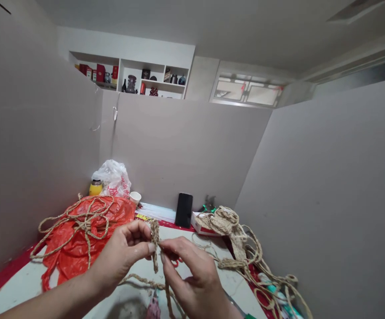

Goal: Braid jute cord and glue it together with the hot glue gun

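Observation:
Near the middle of the view, my left hand [126,254] pinches a short upright piece of braided straw rope [155,248] between thumb and fingers. My right hand [192,274] is closed at the right side of that piece, thumb and forefinger pinching a thin cord [168,292] that hangs down below them. Another length of rope [139,278] lies on the white table surface under my hands. A pointed tool with a pinkish handle [153,308] is at the bottom edge, between my wrists. A small red item shows behind my right fingers, mostly hidden.
A red plastic bag [75,252] with loose rope lies at left. Behind it are a yellow jar [95,188], a white bag [113,177] and a paper cup [135,197]. A phone [184,210] leans upright, with pliers [209,204] and coiled rope [225,220] to the right. Grey partitions surround the table.

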Demonstrator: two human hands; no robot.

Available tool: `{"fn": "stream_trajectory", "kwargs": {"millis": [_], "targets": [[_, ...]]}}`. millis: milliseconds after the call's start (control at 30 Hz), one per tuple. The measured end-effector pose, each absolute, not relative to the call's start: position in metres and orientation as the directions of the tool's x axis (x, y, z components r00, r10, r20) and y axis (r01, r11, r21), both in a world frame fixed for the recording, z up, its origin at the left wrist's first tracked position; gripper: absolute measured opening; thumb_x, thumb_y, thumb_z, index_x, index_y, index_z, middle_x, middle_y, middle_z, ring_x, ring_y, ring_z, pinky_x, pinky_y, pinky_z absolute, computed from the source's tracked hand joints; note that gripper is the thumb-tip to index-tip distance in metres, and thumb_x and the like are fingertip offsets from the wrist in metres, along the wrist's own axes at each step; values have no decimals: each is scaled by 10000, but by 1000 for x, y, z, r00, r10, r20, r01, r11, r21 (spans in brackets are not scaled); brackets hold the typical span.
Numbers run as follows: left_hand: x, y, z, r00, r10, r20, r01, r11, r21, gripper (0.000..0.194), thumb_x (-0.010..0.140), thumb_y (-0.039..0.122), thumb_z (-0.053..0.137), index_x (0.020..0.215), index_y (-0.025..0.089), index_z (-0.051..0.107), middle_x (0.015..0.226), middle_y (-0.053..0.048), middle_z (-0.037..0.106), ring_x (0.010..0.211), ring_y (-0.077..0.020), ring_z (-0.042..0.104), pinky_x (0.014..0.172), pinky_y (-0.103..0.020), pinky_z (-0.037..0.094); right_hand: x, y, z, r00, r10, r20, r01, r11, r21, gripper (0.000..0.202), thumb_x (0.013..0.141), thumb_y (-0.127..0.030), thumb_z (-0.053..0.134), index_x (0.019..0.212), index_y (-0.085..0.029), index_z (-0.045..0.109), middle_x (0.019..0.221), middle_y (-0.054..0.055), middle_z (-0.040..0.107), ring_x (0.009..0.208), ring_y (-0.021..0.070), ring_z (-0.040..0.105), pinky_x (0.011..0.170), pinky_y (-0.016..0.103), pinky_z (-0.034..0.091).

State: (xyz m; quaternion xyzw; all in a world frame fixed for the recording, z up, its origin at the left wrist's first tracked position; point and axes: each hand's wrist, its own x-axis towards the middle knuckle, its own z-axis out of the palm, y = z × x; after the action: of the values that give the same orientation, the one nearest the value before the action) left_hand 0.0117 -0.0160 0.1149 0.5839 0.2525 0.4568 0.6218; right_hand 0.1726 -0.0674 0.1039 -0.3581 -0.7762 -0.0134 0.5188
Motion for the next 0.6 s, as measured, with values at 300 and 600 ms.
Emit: {"fn": "stream_trajectory", "kwargs": {"millis": [300,600], "targets": [[14,-12,110,445,877,183,-262,-68,963,182,636,152,701,703,155,532,607,53,548,592,-84,482,595,-215,406,173,-64,92,-166,538,826,481,776,-408,270,836,-35,552,1027,-206,639,826,25,689,728,134,623,658,236,496],[17,-11,107,431,892,139,-205,-53,977,174,611,147,679,698,155,528,582,54,533,580,-89,472,579,-225,385,171,-60,83,-66,641,765,529,673,-518,123,824,-106,586,864,-204,648,696,-16,652,605,120,592,579,217,479]]}}
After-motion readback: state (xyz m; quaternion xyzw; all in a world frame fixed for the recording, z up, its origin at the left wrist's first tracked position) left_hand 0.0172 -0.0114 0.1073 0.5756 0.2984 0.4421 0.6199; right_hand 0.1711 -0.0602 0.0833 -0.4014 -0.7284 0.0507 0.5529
